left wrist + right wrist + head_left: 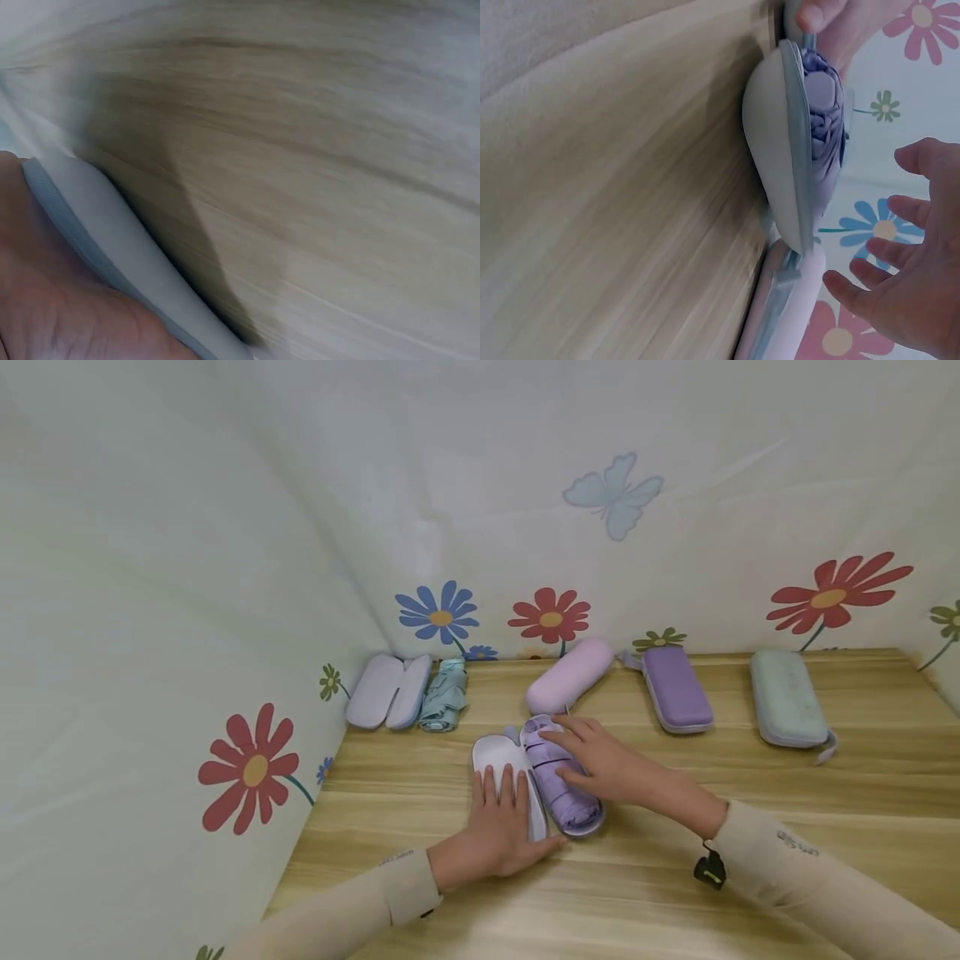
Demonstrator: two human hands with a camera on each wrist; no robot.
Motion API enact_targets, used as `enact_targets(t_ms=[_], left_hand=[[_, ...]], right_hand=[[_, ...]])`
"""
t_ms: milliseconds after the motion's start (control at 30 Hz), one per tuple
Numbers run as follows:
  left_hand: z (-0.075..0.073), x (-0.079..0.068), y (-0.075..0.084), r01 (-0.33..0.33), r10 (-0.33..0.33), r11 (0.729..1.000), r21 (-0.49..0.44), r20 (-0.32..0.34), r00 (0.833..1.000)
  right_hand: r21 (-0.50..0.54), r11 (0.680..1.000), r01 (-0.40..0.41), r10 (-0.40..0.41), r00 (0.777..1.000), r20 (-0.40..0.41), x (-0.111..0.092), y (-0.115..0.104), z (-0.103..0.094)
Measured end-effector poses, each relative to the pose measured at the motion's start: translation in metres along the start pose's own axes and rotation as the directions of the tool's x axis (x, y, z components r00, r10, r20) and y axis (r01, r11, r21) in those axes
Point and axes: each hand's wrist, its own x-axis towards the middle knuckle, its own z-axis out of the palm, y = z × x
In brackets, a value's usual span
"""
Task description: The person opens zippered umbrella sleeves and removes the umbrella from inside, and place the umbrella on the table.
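Observation:
An unzipped pale case [495, 750] lies open on the table with a folded purple umbrella [553, 781] in its right half. My left hand [498, 831] rests flat on the left half, fingers straight, its thumb reaching toward the case's near end. The left wrist view has this hand's edge along the case's grey zip border [75, 232]. Over the umbrella's far end is my right hand [603, 764], fingers spread and loosely bent. The right wrist view shows that hand [911, 277] apart from the umbrella [825, 127], holding nothing.
Behind stand a pink case [572, 675], a purple case [677, 689] and a mint case [787, 697]. At the far left, an open pale case [371, 689] lies beside a folded teal umbrella [444, 696]. Flower-printed sheeting [480, 527] encloses the wooden table [652, 893].

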Motion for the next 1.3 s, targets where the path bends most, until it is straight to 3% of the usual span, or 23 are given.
enact_targets(t_ms=[400, 600, 767, 1133, 1300], left_hand=[[0.005, 0.002, -0.007, -0.01, 0.008, 0.998, -0.055, -0.031, 0.999], [0.006, 0.001, -0.006, -0.013, 0.01, 0.999, -0.041, -0.053, 0.999], [0.006, 0.001, -0.006, -0.018, 0.016, 0.999, -0.031, -0.071, 0.997], [0.007, 0.005, -0.008, -0.023, 0.019, 0.998, -0.058, -0.058, 0.998], [0.015, 0.005, -0.01, -0.027, 0.024, 0.996, -0.08, -0.037, 0.999]], right_hand=[[-0.028, 0.986, -0.166, 0.165, 0.986, -0.029, 0.008, -0.024, 0.011], [-0.05, 0.947, -0.318, 0.321, 0.946, 0.051, 0.018, -0.035, 0.016], [-0.108, 0.915, -0.389, 0.396, 0.917, 0.053, 0.025, -0.037, 0.023], [-0.128, 0.874, -0.468, 0.48, 0.874, 0.083, 0.045, -0.021, 0.033], [-0.033, 0.881, -0.472, 0.472, 0.871, 0.135, 0.046, -0.014, 0.028]])
